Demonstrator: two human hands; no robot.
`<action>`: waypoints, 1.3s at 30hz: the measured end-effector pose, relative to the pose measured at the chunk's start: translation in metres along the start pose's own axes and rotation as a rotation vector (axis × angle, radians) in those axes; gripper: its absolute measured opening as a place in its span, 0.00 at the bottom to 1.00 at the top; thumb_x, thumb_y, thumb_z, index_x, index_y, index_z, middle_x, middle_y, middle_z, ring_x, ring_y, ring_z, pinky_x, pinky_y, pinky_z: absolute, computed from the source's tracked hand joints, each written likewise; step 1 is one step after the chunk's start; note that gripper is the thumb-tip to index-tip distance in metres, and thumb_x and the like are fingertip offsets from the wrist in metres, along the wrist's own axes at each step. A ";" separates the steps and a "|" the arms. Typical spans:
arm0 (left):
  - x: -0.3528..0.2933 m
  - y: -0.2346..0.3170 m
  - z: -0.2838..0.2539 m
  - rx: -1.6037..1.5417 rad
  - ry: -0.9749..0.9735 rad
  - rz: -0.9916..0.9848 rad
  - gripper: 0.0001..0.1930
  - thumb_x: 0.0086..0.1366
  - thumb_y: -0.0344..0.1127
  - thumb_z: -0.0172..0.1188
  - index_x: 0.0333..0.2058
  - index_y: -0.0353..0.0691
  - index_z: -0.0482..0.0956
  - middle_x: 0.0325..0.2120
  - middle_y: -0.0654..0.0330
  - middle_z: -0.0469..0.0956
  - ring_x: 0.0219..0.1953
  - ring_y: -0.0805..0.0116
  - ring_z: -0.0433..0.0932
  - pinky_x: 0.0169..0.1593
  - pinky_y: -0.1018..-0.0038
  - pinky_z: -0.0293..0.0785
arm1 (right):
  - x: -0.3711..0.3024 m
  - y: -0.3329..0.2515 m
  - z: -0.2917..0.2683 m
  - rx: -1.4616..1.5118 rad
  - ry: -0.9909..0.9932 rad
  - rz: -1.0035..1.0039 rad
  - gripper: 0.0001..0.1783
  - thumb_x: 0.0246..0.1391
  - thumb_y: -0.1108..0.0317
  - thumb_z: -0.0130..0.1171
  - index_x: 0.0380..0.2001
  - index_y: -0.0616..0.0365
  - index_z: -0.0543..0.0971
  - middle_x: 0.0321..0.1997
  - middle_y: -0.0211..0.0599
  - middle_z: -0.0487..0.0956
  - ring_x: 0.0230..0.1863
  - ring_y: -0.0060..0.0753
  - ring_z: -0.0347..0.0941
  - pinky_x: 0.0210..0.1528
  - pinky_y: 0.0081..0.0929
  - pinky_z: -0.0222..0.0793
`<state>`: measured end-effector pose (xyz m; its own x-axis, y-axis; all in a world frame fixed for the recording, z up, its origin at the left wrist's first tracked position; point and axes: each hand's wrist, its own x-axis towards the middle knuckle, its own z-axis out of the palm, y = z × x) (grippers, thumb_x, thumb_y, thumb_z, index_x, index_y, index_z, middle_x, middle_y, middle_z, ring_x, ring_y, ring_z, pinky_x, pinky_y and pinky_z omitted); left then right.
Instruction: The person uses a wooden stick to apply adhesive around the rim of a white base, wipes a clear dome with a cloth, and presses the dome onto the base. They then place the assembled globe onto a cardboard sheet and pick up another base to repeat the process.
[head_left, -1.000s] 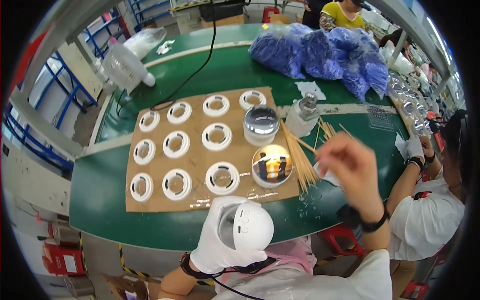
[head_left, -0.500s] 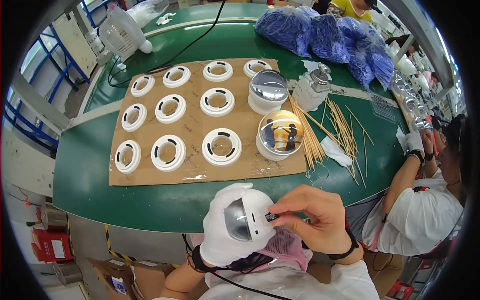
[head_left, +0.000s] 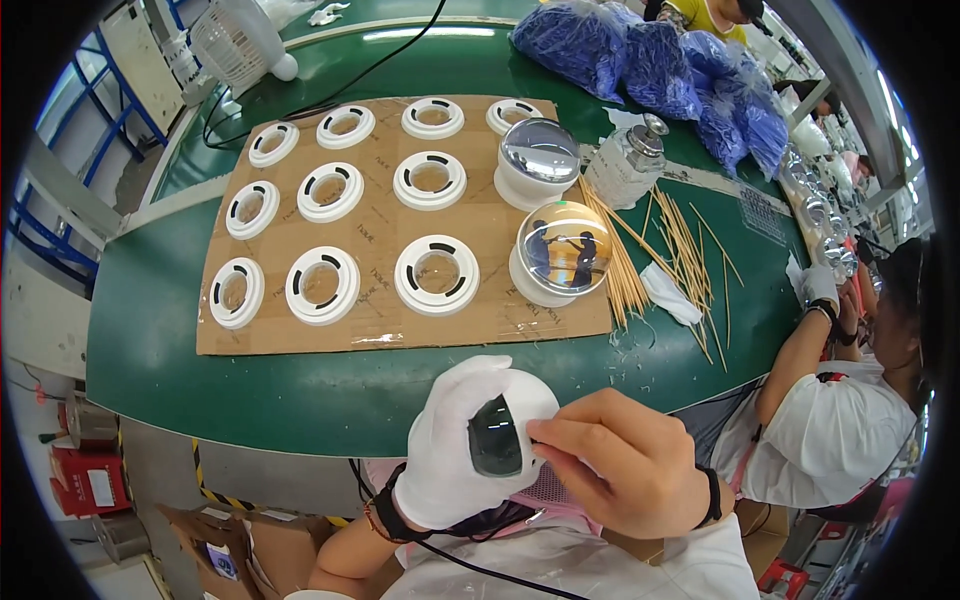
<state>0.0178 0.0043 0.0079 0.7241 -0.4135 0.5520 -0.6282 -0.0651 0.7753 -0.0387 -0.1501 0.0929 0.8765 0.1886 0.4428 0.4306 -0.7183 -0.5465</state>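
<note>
My left hand [head_left: 440,465], in a white glove, is wrapped round a rounded white device [head_left: 532,392] with a glossy dark window [head_left: 496,440] in its side. My right hand [head_left: 630,465] is bare. Its thumb and forefinger pinch together against the device, just right of the window. The small black card in that pinch is almost wholly hidden by the fingertips now; whether it sits in a slot I cannot tell. On the cardboard ahead stand two white-based domes, one with a mirror-like top [head_left: 540,152] and one reflecting an orange scene [head_left: 565,250].
A cardboard sheet [head_left: 385,300] on the green table [head_left: 230,395] bears rows of white rings [head_left: 437,275]. Right of it lie wooden sticks [head_left: 690,270], a white tissue [head_left: 670,292] and a glass bottle [head_left: 625,165]. Blue bags [head_left: 570,45] and a fan [head_left: 235,45] stand farther back. A co-worker [head_left: 840,390] sits at right.
The device has turned in my left hand, its window now darker and its slots hidden. My right fingertips have moved in against it, covering the black card. The view has shifted slightly.
</note>
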 end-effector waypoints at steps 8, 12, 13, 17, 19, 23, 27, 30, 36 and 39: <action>0.003 0.001 0.003 0.014 0.033 0.012 0.35 0.42 0.29 0.71 0.50 0.38 0.66 0.46 0.47 0.71 0.41 0.51 0.76 0.40 0.68 0.76 | 0.007 -0.006 -0.007 -0.192 -0.098 -0.059 0.16 0.32 0.82 0.64 0.32 0.63 0.81 0.25 0.34 0.75 0.22 0.29 0.71 0.20 0.22 0.68; 0.002 0.000 0.004 0.009 0.045 -0.002 0.35 0.41 0.30 0.72 0.50 0.38 0.66 0.46 0.47 0.72 0.41 0.51 0.77 0.40 0.68 0.76 | 0.007 0.000 -0.013 -0.124 -0.179 -0.023 0.19 0.31 0.82 0.64 0.33 0.59 0.82 0.27 0.33 0.75 0.26 0.30 0.72 0.24 0.21 0.69; 0.001 -0.001 0.004 0.005 0.047 -0.005 0.35 0.41 0.30 0.72 0.50 0.38 0.66 0.46 0.47 0.72 0.41 0.51 0.77 0.40 0.68 0.76 | 0.007 0.002 -0.012 -0.125 -0.184 -0.021 0.19 0.31 0.82 0.64 0.33 0.59 0.82 0.27 0.33 0.75 0.26 0.30 0.72 0.24 0.21 0.69; 0.000 -0.001 0.006 -0.017 0.057 -0.032 0.35 0.40 0.30 0.72 0.49 0.37 0.67 0.45 0.47 0.72 0.40 0.52 0.77 0.40 0.69 0.77 | 0.004 0.011 -0.003 0.055 -0.085 0.006 0.20 0.30 0.84 0.62 0.33 0.56 0.83 0.31 0.36 0.76 0.30 0.34 0.74 0.31 0.23 0.71; 0.001 -0.001 0.006 -0.013 0.063 -0.030 0.35 0.39 0.29 0.72 0.49 0.37 0.67 0.45 0.47 0.72 0.40 0.51 0.77 0.39 0.69 0.77 | 0.002 0.011 0.000 0.099 -0.077 -0.002 0.20 0.30 0.85 0.61 0.32 0.57 0.82 0.32 0.38 0.76 0.32 0.35 0.74 0.33 0.24 0.72; 0.002 0.000 0.006 -0.011 0.065 -0.014 0.35 0.40 0.29 0.72 0.49 0.36 0.67 0.45 0.47 0.72 0.40 0.51 0.77 0.39 0.68 0.77 | 0.002 0.013 0.000 0.079 -0.052 -0.007 0.16 0.29 0.83 0.63 0.28 0.58 0.80 0.33 0.39 0.76 0.33 0.38 0.75 0.33 0.27 0.72; 0.000 -0.002 0.005 -0.013 0.073 -0.021 0.34 0.41 0.29 0.72 0.49 0.36 0.67 0.44 0.47 0.72 0.39 0.52 0.77 0.39 0.68 0.77 | 0.007 0.014 -0.005 0.035 -0.134 -0.054 0.15 0.28 0.80 0.65 0.27 0.58 0.80 0.33 0.41 0.76 0.33 0.41 0.74 0.33 0.29 0.71; 0.002 -0.001 0.005 -0.007 0.064 -0.018 0.34 0.41 0.30 0.72 0.49 0.35 0.67 0.44 0.47 0.72 0.39 0.52 0.78 0.39 0.69 0.77 | 0.003 0.016 -0.006 0.028 -0.146 -0.054 0.12 0.30 0.78 0.64 0.26 0.59 0.80 0.35 0.44 0.75 0.34 0.42 0.74 0.34 0.30 0.71; 0.003 0.002 0.004 -0.056 0.093 -0.031 0.35 0.39 0.30 0.74 0.49 0.36 0.68 0.44 0.48 0.72 0.41 0.52 0.77 0.40 0.69 0.76 | 0.002 0.019 -0.007 0.355 -0.150 0.248 0.24 0.42 0.77 0.59 0.48 0.62 0.73 0.50 0.50 0.69 0.48 0.41 0.70 0.49 0.31 0.67; 0.007 0.006 -0.001 -0.020 0.030 0.018 0.35 0.40 0.32 0.74 0.50 0.38 0.69 0.45 0.49 0.72 0.42 0.52 0.76 0.42 0.67 0.75 | -0.002 0.023 -0.009 0.564 -0.250 0.371 0.30 0.46 0.78 0.57 0.56 0.64 0.66 0.59 0.50 0.64 0.58 0.41 0.65 0.57 0.33 0.63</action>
<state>0.0191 0.0021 0.0166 0.7215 -0.3866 0.5745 -0.6352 -0.0393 0.7713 -0.0325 -0.1727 0.0862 0.9806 0.1951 0.0180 0.0814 -0.3225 -0.9431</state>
